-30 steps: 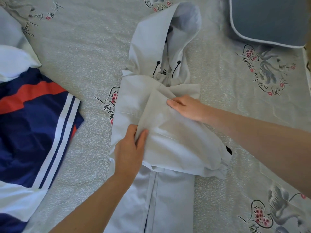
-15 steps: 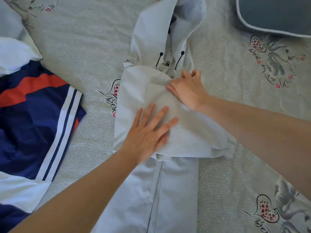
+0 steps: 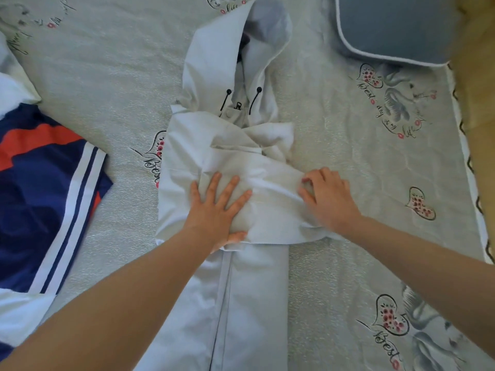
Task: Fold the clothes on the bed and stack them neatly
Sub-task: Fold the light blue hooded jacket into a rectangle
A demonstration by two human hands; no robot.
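A pale grey hooded jacket (image 3: 249, 290) lies lengthwise down the middle of the bed, hood at the far end, with black drawcords at the collar. Both sleeves are folded across its chest. My left hand (image 3: 218, 210) presses flat on the folded sleeves with straight, spread fingers. At the sleeve's right end rests my right hand (image 3: 328, 199), its fingers bent on the fabric and the thumb against a crease. The jacket's lower half stretches out toward me between my forearms.
A navy, red and white striped garment (image 3: 48, 199) lies crumpled at the left, with white cloth (image 3: 13, 87) beyond it. A grey-blue pillow (image 3: 396, 28) sits at the far right. The bedsheet (image 3: 348, 145) ends at its right edge near a wooden floor.
My right hand slid from the collar area down and right along the folded sleeve to its end. My left hand stayed flat on the sleeves, shifting slightly toward me.
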